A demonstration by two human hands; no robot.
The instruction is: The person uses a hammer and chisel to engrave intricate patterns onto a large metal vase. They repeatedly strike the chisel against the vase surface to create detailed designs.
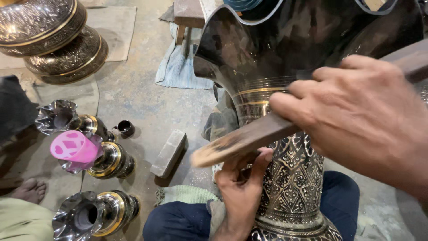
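Left of the big engraved metal vase, three small fluted vases lie on the floor, one with a pink cup in its mouth; a grey block lies nearer. The vase stands tilted between the person's knees. The left hand pinches a small tool (mostly hidden) against its neck. The right hand grips a wooden stick laid across that neck

head camera, looking steeply down, close
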